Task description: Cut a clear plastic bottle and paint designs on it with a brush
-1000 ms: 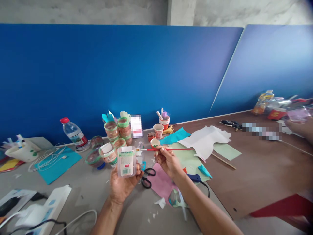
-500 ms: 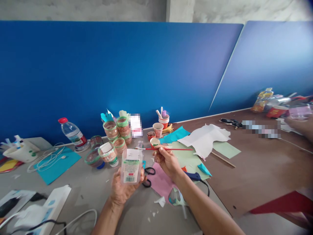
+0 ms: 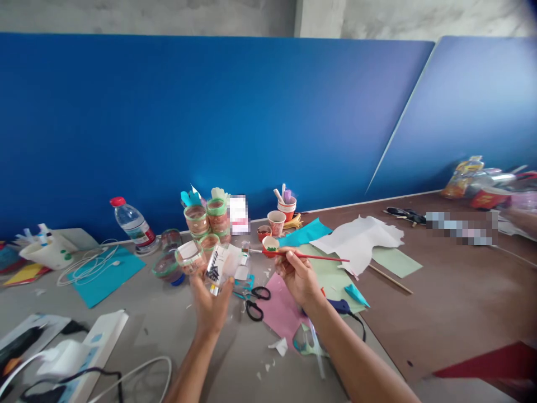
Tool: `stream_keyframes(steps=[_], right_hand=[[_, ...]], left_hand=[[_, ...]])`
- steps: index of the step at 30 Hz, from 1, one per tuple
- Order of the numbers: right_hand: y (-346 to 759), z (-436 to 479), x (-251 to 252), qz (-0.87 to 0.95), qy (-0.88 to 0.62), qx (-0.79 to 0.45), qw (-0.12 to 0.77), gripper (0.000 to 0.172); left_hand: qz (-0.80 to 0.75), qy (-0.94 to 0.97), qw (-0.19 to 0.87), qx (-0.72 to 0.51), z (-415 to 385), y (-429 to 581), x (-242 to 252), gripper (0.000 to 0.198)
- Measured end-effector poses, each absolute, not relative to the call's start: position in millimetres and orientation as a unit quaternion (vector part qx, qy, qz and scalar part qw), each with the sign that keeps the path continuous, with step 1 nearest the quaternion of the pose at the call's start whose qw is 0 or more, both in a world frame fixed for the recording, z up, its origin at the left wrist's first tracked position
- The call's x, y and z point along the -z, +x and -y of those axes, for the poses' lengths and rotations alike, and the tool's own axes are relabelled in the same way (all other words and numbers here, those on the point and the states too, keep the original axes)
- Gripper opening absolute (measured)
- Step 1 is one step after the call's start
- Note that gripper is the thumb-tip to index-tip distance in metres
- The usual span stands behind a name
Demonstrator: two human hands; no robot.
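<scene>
My left hand [image 3: 211, 307] is closed around a small clear plastic box [image 3: 227, 261], tilted, with dark marks on its near side. What lies inside the box I cannot make out. In my right hand [image 3: 297, 275] a thin red paintbrush [image 3: 325, 258] is pinched, held nearly level with its tip pointing left toward the box. Just behind the brush stands a small paper cup [image 3: 271, 244] with green in it. Black-handled scissors [image 3: 254, 309] lie between my hands, beside a pink paper sheet [image 3: 282, 305]. Paper cups with green rims [image 3: 196, 219] are stacked behind my left hand.
A water bottle [image 3: 135, 225], a white power strip [image 3: 98, 350] and cables are on the left. To the right lie white paper [image 3: 361, 238], a wooden stick [image 3: 392, 280] and a blue-handled tool [image 3: 339, 306]. Another person's hand [image 3: 522, 218] is at the far right.
My left hand has turned the plastic box, so its printed label no longer faces me. The brush stays in my right hand. The view has shifted slightly left.
</scene>
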State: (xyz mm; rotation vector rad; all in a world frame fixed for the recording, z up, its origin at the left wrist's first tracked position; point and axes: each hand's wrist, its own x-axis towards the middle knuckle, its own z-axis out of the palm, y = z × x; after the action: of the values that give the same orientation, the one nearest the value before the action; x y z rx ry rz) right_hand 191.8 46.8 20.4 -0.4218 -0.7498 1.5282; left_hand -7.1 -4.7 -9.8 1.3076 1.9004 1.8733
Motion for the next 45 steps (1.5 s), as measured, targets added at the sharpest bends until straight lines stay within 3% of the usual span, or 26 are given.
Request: stream_keyframes(steps=[9, 19, 22, 26, 34, 45], right_hand=[[186, -38, -21, 0.362, -0.203, -0.671, 0.614, 0.023], [178, -35, -17, 0.385, -0.238, -0.643, 0.618, 0.023], [177, -35, -15, 0.394, -0.241, -0.630, 0.624, 0.022], [178, -37, -14, 0.385, -0.244, -0.624, 0.635, 0.022], [178, -43, -11, 0.367, -0.272, -0.618, 0.639, 0.028], [180, -33, -22, 0.378, -0.222, -0.651, 0.619, 0.023]], left_hand=[[-0.626, 0.539, -0.120, -0.550, 3, -7, 14, 0.067], [-0.615, 0.553, -0.188, -0.529, 1, -8, 12, 0.064], [-0.636, 0.526, -0.155, -0.543, 2, -9, 12, 0.066], [-0.673, 0.460, -0.033, -0.578, 5, -8, 8, 0.063], [-0.613, 0.446, 0.173, -0.628, 7, -5, -5, 0.054], [-0.682, 0.425, 0.106, -0.586, 8, -6, 0, 0.053]])
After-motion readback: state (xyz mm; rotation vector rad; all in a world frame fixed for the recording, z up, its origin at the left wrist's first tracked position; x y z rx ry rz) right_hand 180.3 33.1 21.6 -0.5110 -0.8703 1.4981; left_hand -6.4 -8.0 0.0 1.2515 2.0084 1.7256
